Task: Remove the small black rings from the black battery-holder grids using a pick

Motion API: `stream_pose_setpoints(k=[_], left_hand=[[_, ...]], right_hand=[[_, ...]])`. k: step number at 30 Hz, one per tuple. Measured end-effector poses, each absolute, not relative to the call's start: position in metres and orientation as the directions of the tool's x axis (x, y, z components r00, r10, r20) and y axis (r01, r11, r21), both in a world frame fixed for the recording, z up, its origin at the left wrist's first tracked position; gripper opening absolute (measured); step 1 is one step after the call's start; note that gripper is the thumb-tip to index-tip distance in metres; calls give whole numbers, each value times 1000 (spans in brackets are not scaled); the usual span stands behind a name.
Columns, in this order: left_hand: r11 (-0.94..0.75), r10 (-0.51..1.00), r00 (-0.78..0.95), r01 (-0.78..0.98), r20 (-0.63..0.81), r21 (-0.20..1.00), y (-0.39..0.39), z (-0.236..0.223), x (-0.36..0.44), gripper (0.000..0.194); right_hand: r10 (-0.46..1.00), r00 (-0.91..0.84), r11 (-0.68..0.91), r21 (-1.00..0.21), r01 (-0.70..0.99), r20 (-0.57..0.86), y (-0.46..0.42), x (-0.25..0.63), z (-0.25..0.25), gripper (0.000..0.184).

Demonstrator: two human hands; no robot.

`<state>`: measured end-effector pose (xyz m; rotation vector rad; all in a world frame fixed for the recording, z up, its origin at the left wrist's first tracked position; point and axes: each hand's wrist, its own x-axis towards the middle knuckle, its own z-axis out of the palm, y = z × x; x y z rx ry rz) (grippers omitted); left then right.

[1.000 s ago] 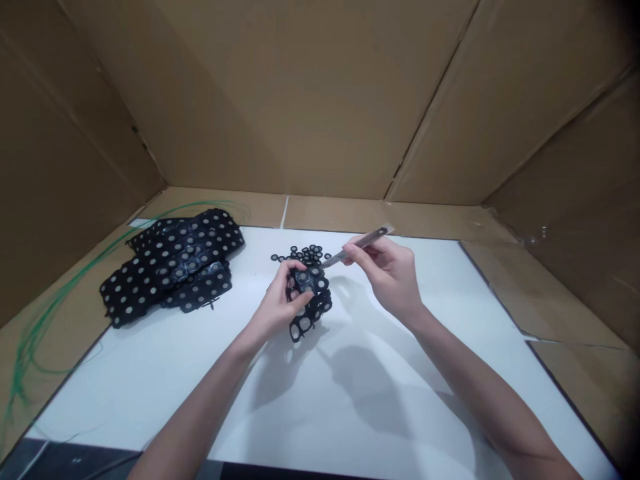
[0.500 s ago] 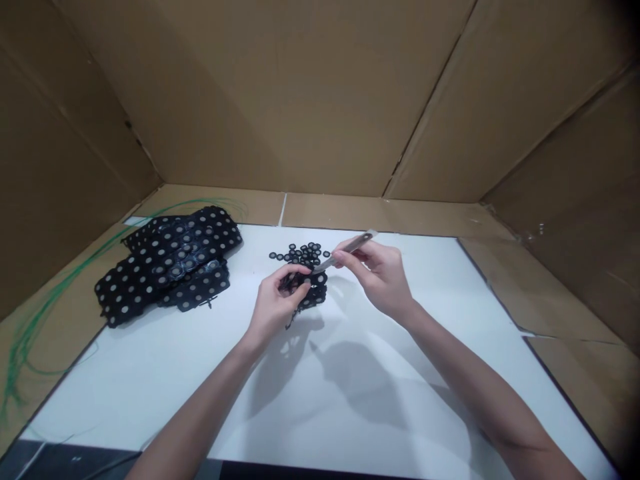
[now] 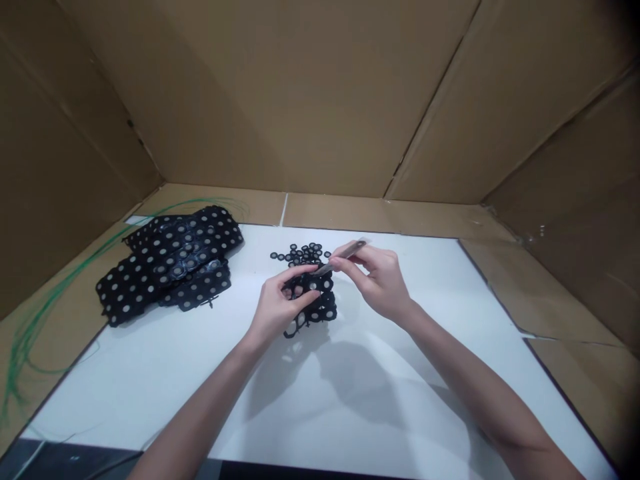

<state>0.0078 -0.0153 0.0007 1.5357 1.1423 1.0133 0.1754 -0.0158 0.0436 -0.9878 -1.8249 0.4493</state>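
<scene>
Piece (image 3: 324,303) pinched between left hand's (image 3: 277,301) thumb and fingers, near side of loose rings (image 3: 305,251). Right hand (image 3: 384,277) grips knife (image 3: 356,248), axis far-right to near-left, tip at piece's far edge; contact unclear.

We can pass over the table (image 3: 445,287) right of our right hand (image 3: 377,277); dotted black sheets (image 3: 173,261) obstruct the left, small rings (image 3: 306,252) and a cardboard wall (image 3: 300,100) the far side.

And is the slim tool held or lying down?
Held: the right hand pinches the slim tool, its lower end at the dotted black piece that the left hand holds.
</scene>
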Motion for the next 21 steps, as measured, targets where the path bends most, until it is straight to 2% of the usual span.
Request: stream_pose_setpoints(k=[12, 21], left_hand=[[-164, 960, 258, 218, 105, 962, -14, 0, 6, 41], [-185, 941, 312, 152, 131, 971, -14, -5, 6, 44]], right_hand=[[814, -211, 575, -697, 429, 542, -15, 176, 42, 11], [771, -268, 625, -605, 494, 578, -19, 168, 39, 12]])
